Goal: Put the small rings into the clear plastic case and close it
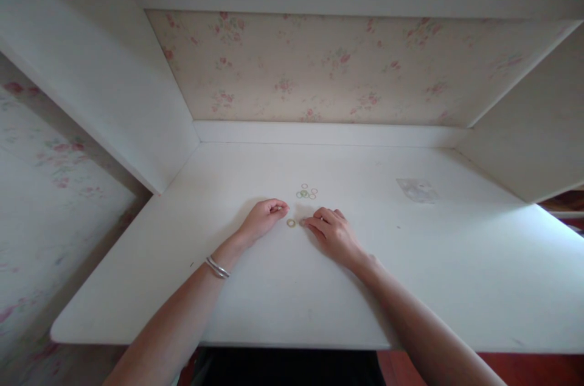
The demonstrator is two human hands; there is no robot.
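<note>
Rings are what the head view centres on, near the middle of a white surface (255,313). The right hand (335,232) comes in from the right, its thumb and fingers drawn together and seeming to pinch the edge of a second ring (302,223). Just left of that lies a near ring (291,223), flat and untouched. The left hand (267,215) rests to the left, fingers curled together with the tips close to this ring; whether they grip anything, I cannot tell. A loose ring cluster (305,193) lies just beyond, between the hands, some rings overlapping. A clear plastic bag (417,190) lies well apart on the far right. So far as shows, two rings are set apart from the cluster, side by side; the clustered ones are untouched, and nothing looks joined or finished.
</note>
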